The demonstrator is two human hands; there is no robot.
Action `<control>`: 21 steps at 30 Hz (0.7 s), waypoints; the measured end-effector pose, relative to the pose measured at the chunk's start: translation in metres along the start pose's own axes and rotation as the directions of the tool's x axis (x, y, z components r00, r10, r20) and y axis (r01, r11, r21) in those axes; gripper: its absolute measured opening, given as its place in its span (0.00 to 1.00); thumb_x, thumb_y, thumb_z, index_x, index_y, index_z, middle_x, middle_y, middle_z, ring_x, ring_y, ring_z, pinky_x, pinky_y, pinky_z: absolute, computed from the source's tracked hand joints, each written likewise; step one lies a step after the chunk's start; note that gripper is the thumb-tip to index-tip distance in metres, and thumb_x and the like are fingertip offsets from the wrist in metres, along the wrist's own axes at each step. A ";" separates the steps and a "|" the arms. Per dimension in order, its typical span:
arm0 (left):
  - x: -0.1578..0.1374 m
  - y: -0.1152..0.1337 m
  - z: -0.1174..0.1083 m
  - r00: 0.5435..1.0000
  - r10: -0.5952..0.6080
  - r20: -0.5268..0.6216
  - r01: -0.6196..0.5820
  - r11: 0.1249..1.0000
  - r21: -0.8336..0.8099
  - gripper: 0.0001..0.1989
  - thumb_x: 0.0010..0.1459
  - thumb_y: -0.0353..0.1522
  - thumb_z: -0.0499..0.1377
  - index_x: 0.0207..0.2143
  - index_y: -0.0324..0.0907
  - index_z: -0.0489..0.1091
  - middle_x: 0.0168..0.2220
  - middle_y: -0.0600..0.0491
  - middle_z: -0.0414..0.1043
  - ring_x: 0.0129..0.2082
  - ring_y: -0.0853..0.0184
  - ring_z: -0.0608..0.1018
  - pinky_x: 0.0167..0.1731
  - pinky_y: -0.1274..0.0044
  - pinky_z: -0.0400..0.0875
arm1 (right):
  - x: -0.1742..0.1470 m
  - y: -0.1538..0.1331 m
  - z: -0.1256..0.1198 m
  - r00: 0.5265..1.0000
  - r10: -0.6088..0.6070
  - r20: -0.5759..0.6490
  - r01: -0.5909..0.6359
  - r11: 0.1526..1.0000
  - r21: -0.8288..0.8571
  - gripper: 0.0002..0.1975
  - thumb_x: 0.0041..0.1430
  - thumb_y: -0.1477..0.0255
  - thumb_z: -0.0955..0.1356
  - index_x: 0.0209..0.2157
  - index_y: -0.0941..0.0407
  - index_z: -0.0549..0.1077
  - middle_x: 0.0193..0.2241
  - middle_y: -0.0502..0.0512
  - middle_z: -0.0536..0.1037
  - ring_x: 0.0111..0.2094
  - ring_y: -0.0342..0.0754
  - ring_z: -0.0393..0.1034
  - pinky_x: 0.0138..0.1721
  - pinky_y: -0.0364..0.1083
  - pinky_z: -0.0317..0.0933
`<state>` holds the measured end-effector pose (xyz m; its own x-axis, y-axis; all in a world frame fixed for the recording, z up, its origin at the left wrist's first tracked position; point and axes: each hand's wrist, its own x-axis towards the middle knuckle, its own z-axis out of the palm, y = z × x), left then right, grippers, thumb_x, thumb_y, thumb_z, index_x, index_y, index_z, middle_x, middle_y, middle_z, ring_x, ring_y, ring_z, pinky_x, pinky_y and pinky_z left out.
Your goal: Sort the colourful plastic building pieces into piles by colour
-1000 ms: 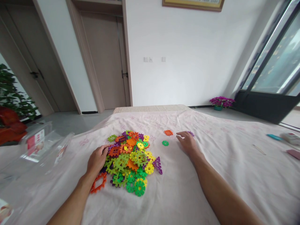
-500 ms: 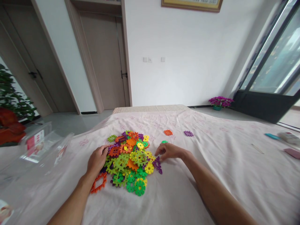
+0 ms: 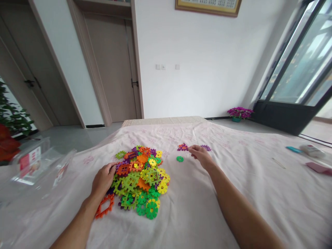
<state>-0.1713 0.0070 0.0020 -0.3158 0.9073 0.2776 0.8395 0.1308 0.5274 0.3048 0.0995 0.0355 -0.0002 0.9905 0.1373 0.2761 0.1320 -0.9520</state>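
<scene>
My right hand (image 3: 201, 155) pinches one end of a purple triangular toothed building piece (image 3: 182, 148), which overlaps an orange notched piece behind it. A purple notched piece (image 3: 206, 147) lies just beyond that hand, and a green notched disc (image 3: 180, 159) lies in front of it on the left. My left hand (image 3: 103, 178) rests against the left side of a heap of plastic building pieces (image 3: 131, 181), fingers loosely bent and tips partly hidden. The heap mixes green, orange, yellow and purple discs and frames. Near my left wrist sits an orange open frame piece (image 3: 105, 206).
A pale flowered cloth (image 3: 186, 207) covers the surface. Clear plastic packaging (image 3: 38, 166) lies at the left. On the right are a thin stick (image 3: 278, 163), a blue item (image 3: 293, 149), a whitish pack (image 3: 312, 151) and a pink item (image 3: 318, 168).
My right hand has moved away from the heap, carrying the purple triangular piece up to the orange piece. The green disc is now uncovered. My left hand stays at the heap.
</scene>
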 end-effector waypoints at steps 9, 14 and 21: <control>0.001 -0.001 0.000 1.000 -0.005 0.016 0.005 1.000 0.016 0.20 0.64 0.39 0.46 0.50 0.47 0.73 0.52 0.50 0.76 0.52 0.59 0.76 0.52 0.72 0.68 | 0.010 0.042 -0.054 0.746 0.103 -0.658 -0.234 0.965 -0.115 0.22 0.50 0.61 0.68 0.43 0.60 0.78 0.35 0.61 0.81 0.31 0.52 0.76 0.35 0.48 0.68; 0.001 -0.002 0.000 1.000 -0.012 0.029 0.011 0.999 0.031 0.21 0.64 0.40 0.45 0.51 0.47 0.73 0.53 0.50 0.76 0.54 0.59 0.75 0.53 0.72 0.67 | 0.003 0.038 -0.049 0.760 0.021 -0.649 -0.386 0.818 -0.426 0.21 0.56 0.66 0.64 0.50 0.55 0.77 0.49 0.62 0.76 0.46 0.57 0.73 0.46 0.52 0.65; 0.001 -0.003 0.001 0.999 -0.024 0.033 0.023 0.999 0.029 0.21 0.64 0.41 0.45 0.51 0.48 0.72 0.53 0.50 0.75 0.54 0.59 0.75 0.53 0.72 0.67 | -0.001 0.035 -0.032 0.958 -0.137 -0.252 -0.140 0.545 -0.827 0.22 0.64 0.63 0.61 0.57 0.48 0.72 0.62 0.53 0.66 0.64 0.59 0.54 0.61 0.57 0.50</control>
<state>-0.1737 0.0076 0.0000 -0.3213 0.9165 0.2381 0.8445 0.1636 0.5100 0.3452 0.1016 0.0112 0.2045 0.9213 0.3307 0.9451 -0.0979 -0.3117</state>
